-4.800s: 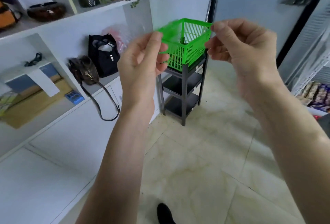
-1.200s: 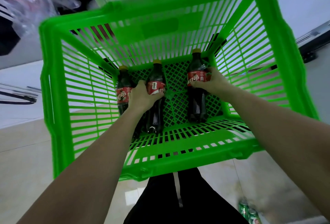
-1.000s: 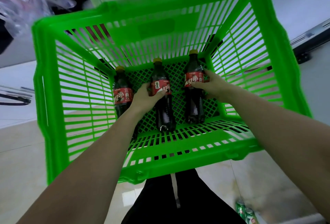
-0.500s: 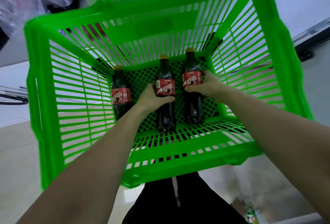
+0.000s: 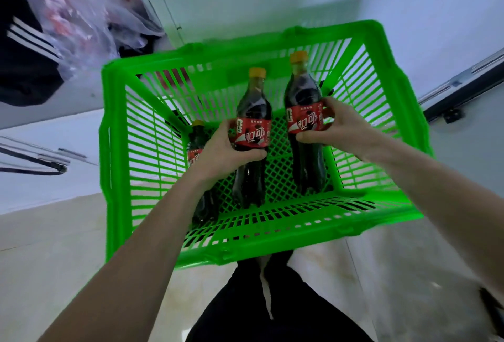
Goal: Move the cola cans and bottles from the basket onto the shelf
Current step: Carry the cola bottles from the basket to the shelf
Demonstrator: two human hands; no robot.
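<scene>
I look straight down into a bright green slatted basket (image 5: 117, 156). My left hand (image 5: 221, 150) grips the middle cola bottle (image 5: 252, 112) around its red label, and the bottle is lifted upright with its yellow cap near the basket's rim. My right hand (image 5: 335, 126) holds the right cola bottle (image 5: 302, 90) by its label, raised to about the same height. A third cola bottle (image 5: 196, 145) stands low at the basket's left, half hidden behind my left hand. No cans show in the basket, and the shelf is out of view.
A clear plastic bag (image 5: 81, 11) and a black striped garment (image 5: 24, 49) lie on the white ledge at the upper left. A dark door rail (image 5: 463, 87) runs at the right. Beige floor tiles surround my dark trousers (image 5: 272, 303) below the basket.
Both hands have lifted their bottles up from the basket floor toward the rim. The third bottle stayed put. The camera has pulled back, so the basket looks smaller.
</scene>
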